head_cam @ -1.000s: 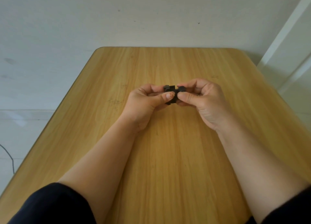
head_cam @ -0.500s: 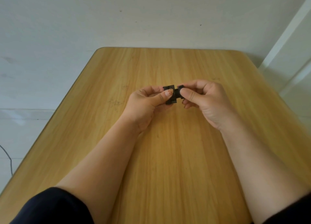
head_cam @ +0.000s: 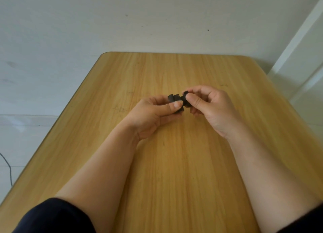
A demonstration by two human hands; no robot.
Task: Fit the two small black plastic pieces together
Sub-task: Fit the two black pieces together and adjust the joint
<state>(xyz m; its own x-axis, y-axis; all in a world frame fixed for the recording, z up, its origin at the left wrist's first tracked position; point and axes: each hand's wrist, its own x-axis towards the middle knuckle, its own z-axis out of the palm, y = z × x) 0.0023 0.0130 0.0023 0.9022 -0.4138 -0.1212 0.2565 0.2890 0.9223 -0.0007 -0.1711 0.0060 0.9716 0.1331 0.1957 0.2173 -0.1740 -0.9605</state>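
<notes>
Two small black plastic pieces meet above the middle of the wooden table (head_cam: 174, 162). My left hand (head_cam: 153, 115) pinches the left black piece (head_cam: 173, 98) between thumb and fingers. My right hand (head_cam: 209, 108) pinches the right black piece (head_cam: 185, 99) from the other side. The pieces touch each other; fingers hide most of both, so I cannot tell whether they are locked together.
The table has rounded far corners and stands against a pale wall (head_cam: 157, 22). A white frame (head_cam: 297, 49) runs along the right. A thin dark cable (head_cam: 8, 168) lies on the floor at the left.
Both hands have drifted slightly right and away from me. The right hand has turned its piece against the left one, and the left piece shows more between the fingers.
</notes>
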